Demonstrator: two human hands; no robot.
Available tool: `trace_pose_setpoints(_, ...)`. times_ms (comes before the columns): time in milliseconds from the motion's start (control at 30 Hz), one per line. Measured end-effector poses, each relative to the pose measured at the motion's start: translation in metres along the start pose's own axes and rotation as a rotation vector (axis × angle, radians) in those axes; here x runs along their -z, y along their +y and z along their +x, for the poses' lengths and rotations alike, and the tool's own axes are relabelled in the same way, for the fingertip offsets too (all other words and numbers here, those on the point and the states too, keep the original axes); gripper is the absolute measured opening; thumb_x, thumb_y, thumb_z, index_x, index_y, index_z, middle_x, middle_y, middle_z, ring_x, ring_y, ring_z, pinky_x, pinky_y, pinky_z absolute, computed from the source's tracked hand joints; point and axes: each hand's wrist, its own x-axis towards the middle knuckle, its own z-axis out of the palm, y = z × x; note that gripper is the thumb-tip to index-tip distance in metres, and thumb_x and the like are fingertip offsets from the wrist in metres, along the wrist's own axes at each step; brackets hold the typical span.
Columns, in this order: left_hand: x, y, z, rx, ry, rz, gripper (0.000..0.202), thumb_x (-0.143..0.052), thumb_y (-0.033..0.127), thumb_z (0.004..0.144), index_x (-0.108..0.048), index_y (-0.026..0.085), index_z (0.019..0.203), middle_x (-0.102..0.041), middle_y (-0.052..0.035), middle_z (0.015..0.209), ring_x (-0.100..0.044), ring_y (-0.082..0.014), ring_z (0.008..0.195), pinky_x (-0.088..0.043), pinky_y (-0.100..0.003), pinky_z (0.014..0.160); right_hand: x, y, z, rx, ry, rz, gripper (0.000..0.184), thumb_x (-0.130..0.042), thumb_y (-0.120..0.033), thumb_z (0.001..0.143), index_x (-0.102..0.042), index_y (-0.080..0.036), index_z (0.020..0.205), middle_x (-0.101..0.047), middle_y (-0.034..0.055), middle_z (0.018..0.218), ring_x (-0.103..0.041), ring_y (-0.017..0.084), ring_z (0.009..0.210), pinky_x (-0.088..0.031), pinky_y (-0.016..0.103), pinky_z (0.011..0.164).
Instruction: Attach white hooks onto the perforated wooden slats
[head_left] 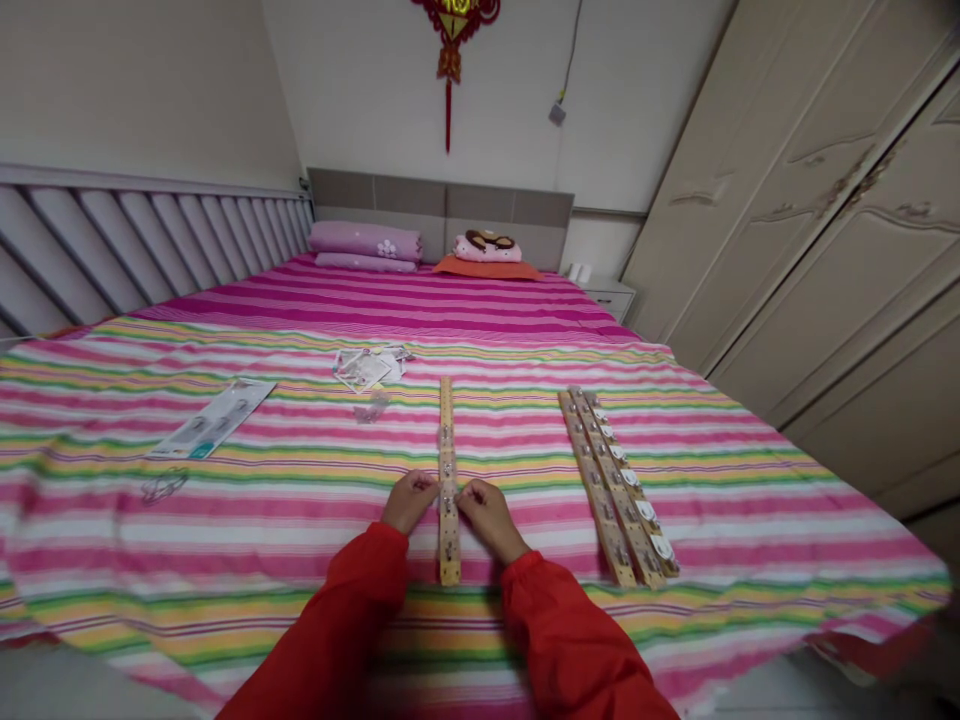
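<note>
A long wooden strip [448,440] with small metal fittings along it lies lengthwise on the striped bedspread [225,520] in front of me. My left hand [408,500] is curled against the strip's left side. My right hand [486,512] is curled against its right side. Both sets of fingertips pinch at one fitting near the strip's lower half; what they grip is too small to make out. Both arms wear red sleeves.
Three more wooden strips [615,485] with fittings lie side by side to the right. Clear plastic packets [371,368] and a printed card [214,418] lie to the left. Pillows [365,245] sit at the headboard. A wardrobe [825,250] stands on the right.
</note>
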Motion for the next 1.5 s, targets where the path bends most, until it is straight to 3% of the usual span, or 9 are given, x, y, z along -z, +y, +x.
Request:
trace_pose_setpoints(100, 0.002, -0.004, -0.001, -0.03, -0.02, -0.061, 0.027, -0.07, 0.037, 0.051, -0.052, 0.018, 0.059, -0.05, 0.0063, 0.054, -0.046, -0.0097, 0.052, -0.038, -0.024, 0.055, 0.0, 0.001, 0.002, -0.005, -0.01, 0.013, 0.019, -0.057, -0.026, 0.063, -0.043, -0.02, 0.051, -0.039, -0.0077, 0.049, -0.035, 0.01, 0.05, -0.028, 0.022, 0.049)
trace_pose_setpoints(300, 0.008, -0.007, -0.005, -0.148, -0.13, 0.004, 0.027, -0.072, 0.037, 0.055, -0.07, 0.016, 0.072, -0.059, -0.0022, 0.076, -0.048, -0.011, 0.061, -0.042, -0.026, 0.061, -0.001, 0.003, -0.001, 0.011, 0.023, 0.151, 0.02, -0.063, -0.029, 0.062, -0.046, -0.02, 0.058, -0.041, -0.0077, 0.051, -0.036, 0.01, 0.049, -0.03, 0.022, 0.049)
trace_pose_setpoints(433, 0.008, -0.005, -0.007, -0.157, -0.174, 0.053, 0.032, -0.074, 0.039, 0.053, -0.073, 0.017, 0.076, -0.054, -0.0014, 0.078, -0.043, -0.0087, 0.057, -0.041, -0.026, 0.058, -0.001, 0.003, -0.006, 0.022, -0.023, 0.212, 0.017, -0.067, -0.029, 0.064, -0.061, -0.018, 0.075, -0.038, -0.0083, 0.052, -0.033, 0.009, 0.049, -0.027, 0.022, 0.048)
trace_pose_setpoints(600, 0.009, -0.003, -0.005, -0.12, -0.208, 0.067, 0.039, -0.076, 0.038, 0.05, -0.073, 0.014, 0.08, -0.054, -0.0011, 0.078, -0.043, -0.0077, 0.055, -0.04, -0.026, 0.056, 0.001, 0.006, -0.006, 0.08, -0.09, 0.134, 0.029, -0.064, -0.024, 0.067, -0.073, -0.019, 0.094, -0.039, -0.0055, 0.059, -0.033, 0.01, 0.052, -0.028, 0.023, 0.049)
trace_pose_setpoints(933, 0.013, -0.009, -0.001, -0.062, -0.26, 0.06, 0.047, -0.081, 0.037, 0.044, -0.071, 0.015, 0.083, -0.058, -0.0001, 0.075, -0.048, -0.0093, 0.059, -0.044, -0.026, 0.06, 0.002, 0.021, -0.003, 0.158, -0.11, -0.071, 0.034, -0.062, -0.021, 0.073, -0.073, -0.022, 0.106, -0.044, -0.0023, 0.064, -0.043, 0.013, 0.059, -0.037, 0.026, 0.057)
trace_pose_setpoints(1233, 0.012, -0.01, 0.001, 0.048, -0.262, -0.03, 0.058, -0.085, 0.029, 0.034, -0.069, 0.014, 0.088, -0.055, 0.0009, 0.078, -0.047, -0.0071, 0.059, -0.044, -0.026, 0.062, 0.008, 0.024, 0.0, 0.015, -0.187, 0.17, 0.03, -0.074, -0.024, 0.062, -0.077, -0.021, 0.092, -0.045, -0.005, 0.057, -0.035, 0.008, 0.052, -0.032, 0.024, 0.051)
trace_pose_setpoints(1500, 0.014, -0.01, -0.001, 0.039, -0.194, -0.123, 0.061, -0.084, 0.036, 0.037, -0.066, 0.015, 0.091, -0.055, 0.0018, 0.078, -0.048, -0.0069, 0.058, -0.044, -0.026, 0.065, 0.016, 0.001, -0.008, -0.136, -0.169, 0.406, 0.042, -0.075, -0.032, 0.062, -0.072, -0.016, 0.1, -0.045, -0.0077, 0.049, -0.036, 0.007, 0.046, -0.029, 0.023, 0.046)
